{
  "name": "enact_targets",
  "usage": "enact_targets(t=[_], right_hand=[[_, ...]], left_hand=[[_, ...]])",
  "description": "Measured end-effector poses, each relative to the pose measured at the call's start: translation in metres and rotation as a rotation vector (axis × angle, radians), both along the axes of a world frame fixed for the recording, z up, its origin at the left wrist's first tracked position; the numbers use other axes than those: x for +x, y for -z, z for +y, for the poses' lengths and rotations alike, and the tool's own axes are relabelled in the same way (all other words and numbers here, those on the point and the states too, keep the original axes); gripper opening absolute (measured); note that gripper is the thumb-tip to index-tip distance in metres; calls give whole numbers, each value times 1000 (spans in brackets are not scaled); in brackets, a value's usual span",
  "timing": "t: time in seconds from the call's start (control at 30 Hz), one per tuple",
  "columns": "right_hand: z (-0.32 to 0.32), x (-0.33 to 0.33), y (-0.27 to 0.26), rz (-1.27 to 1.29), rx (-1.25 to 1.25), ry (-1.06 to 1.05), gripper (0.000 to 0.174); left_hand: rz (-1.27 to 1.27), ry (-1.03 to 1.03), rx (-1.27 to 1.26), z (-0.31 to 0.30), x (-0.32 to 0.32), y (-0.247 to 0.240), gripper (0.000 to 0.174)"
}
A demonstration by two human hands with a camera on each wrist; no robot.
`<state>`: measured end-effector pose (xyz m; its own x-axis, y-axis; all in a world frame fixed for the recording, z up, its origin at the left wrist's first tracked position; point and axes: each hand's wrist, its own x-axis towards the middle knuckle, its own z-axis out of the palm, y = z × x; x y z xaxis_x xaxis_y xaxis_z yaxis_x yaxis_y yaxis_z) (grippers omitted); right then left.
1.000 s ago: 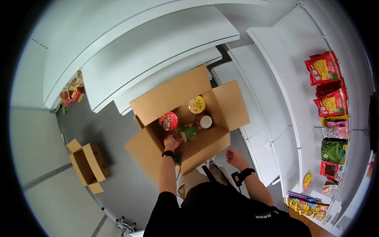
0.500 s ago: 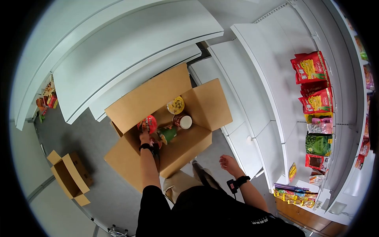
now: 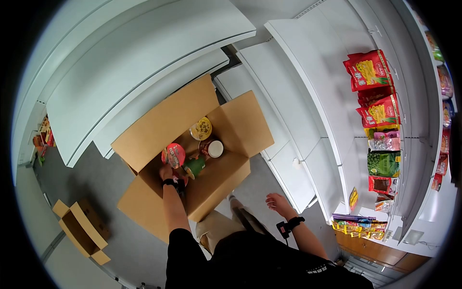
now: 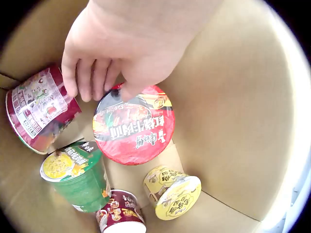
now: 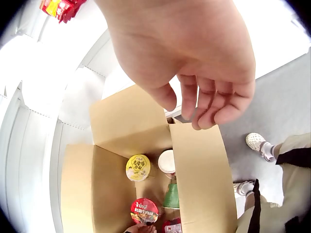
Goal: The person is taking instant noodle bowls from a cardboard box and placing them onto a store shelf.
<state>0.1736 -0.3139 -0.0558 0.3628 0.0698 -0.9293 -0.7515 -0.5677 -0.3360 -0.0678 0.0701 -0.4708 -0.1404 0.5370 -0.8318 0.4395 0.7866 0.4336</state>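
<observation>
Inside a large cardboard box (image 3: 166,120), my left hand (image 3: 166,173) is at the near edge of a red-lidded noodle bowl (image 3: 173,155). The left wrist view shows that hand (image 4: 121,53) with its thumb over the rim of the red lid (image 4: 136,131) and loosely bent fingers beside it. A purple-red cup (image 4: 41,109) lies tilted by the fingertips. Farther off are a green cup (image 4: 80,179), a yellow cup (image 4: 177,196) and a dark red cup (image 4: 121,213). My right hand (image 3: 281,204) hangs outside the box, fingers loosely curled, holding nothing.
A smaller open carton (image 3: 84,229) stands on the grey floor at the left. White shelves (image 3: 144,53) rise beyond the big box. Red snack bags (image 3: 370,72) and other packets hang at the right. The big box's flaps (image 3: 248,123) spread outward.
My left hand has moved from the purple-red cup to the edge of the red-lidded bowl. The head view has shifted, moving the box leftward in it. My right hand stays beside the box, empty.
</observation>
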Motion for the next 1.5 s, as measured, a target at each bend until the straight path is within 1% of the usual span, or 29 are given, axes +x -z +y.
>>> enact_targets(t=[0.03,0.07,0.23,0.3,0.33,0.37,0.4,0.43,0.47,0.57,0.6,0.63,0.67,0.7,0.77,0.87,0.9,0.97,1.03,1.07,1.13,1.17,1.2,1.3,1.43,1.5], right_hand=[[-3,1,0,-6,-10,-2,22],[-6,3,1,-11,-21,-3,23],[-18,3,-2,-34,-17,9,24],[-19,3,-1,-28,-12,3,24],[-21,3,-1,-30,-8,-2,25],[-22,2,-1,-29,-5,-6,25],[-23,1,-1,-34,-10,-10,25],[-23,1,0,-39,-10,-13,25],[-23,-1,2,-43,-5,-13,26],[-20,-5,12,-40,12,16,23],[-19,-7,18,-37,12,16,24],[-16,-9,23,-27,29,13,24],[-13,-10,27,-18,46,10,24],[-9,-11,29,-11,61,5,25],[2,-12,30,-4,108,0,25],[11,-8,36,-2,168,-1,25],[15,-7,41,1,192,-1,25],[22,1,42,8,258,22,25],[37,5,39,12,327,44,24],[42,8,35,13,360,53,24],[51,13,25,20,421,84,24],[55,17,22,10,440,59,24],[58,19,21,5,459,32,24],[64,23,14,52,515,-6,24],[57,31,-7,88,638,-14,24],[53,40,-17,101,678,-91,32]], left_hand=[[27,74,62,2,2,4,28],[89,123,-54,12,-1,8,32],[190,234,136,2,24,-12,29],[242,261,215,1,22,-36,28],[235,351,203,8,29,-97,28],[220,413,284,4,30,-96,31],[208,477,368,-1,28,-85,35],[198,543,458,2,28,-93,38],[169,454,498,-2,32,-100,39],[202,512,443,0,38,-103,37],[192,524,420,-3,40,-125,35],[182,537,396,-4,36,-134,33],[233,607,405,-4,34,-143,30],[217,575,438,-12,28,-154,30],[89,492,506,-24,16,-174,28],[-41,425,542,-36,-2,-191,22],[-183,323,436,-40,-7,-198,18],[-430,140,321,-50,-7,-248,12],[-486,139,325,-57,-5,-282,10],[-541,119,299,-61,-4,-297,12],[-560,144,278,-69,6,-347,12],[-574,145,268,-74,14,-365,12],[-614,161,349,-79,19,-370,12],[-720,135,349,-93,40,-423,11],[-838,109,323,-115,65,-464,11],[-838,131,346,-129,82,-490,9]])
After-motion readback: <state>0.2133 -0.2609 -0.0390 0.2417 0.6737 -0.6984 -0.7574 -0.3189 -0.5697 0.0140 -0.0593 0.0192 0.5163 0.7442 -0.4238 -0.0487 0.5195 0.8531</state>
